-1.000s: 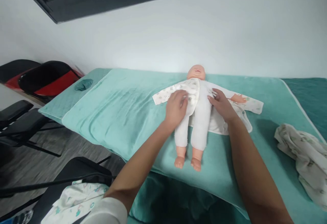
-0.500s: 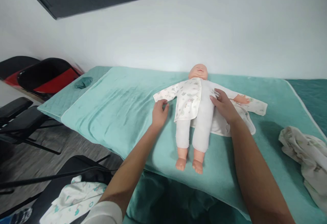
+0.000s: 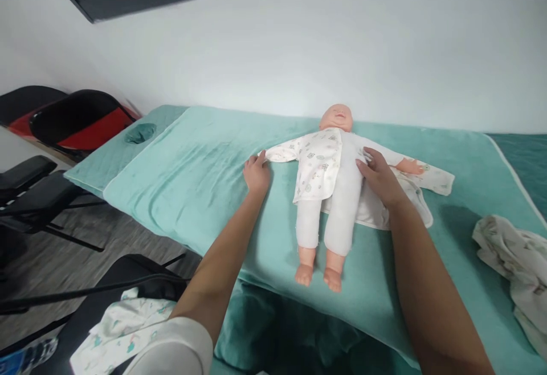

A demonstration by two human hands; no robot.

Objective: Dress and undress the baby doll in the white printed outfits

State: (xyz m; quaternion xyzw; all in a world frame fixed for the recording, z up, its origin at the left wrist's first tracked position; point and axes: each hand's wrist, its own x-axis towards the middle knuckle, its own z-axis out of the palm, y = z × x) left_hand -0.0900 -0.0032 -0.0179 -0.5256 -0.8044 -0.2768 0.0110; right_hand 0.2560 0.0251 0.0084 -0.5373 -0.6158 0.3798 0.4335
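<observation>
A baby doll [image 3: 337, 192] lay on its back on a teal towel [image 3: 192, 175] spread over a padded table [image 3: 113, 161]. Its head [image 3: 337, 117] was toward the white wall and its bare feet [image 3: 318, 275] toward the person. The doll was near the middle of the towel, arms out to either side. It wore a white body suit, with a printed baby shirt [image 3: 318, 161] lying open around it. One front panel covered the chest on the person's left. The other panel lay flat on the towel under the doll's far side.

The left hand [image 3: 256, 172] rested on the towel at the cuff of the shirt's near sleeve [image 3: 277, 154], fingers curled together and touching the cuff. Whether it pinched the cloth could not be told. The right hand [image 3: 378, 178] lay palm down and flat, fingers apart, on the doll's waist and the spread shirt panel just beside it, gripping nothing. The doll's own small hand [image 3: 410, 166] poked out of the other sleeve [image 3: 438, 180], just beyond the right hand.

A crumpled pale cloth [image 3: 513, 255] sat well apart on the towel at the right edge. A round face opening [image 3: 140, 133] showed in the table's left end. Black and red folding chairs [image 3: 81, 124] stood beyond that end. Close to the person, another printed garment [image 3: 123, 329] lay on a black chair [image 3: 141, 284].
</observation>
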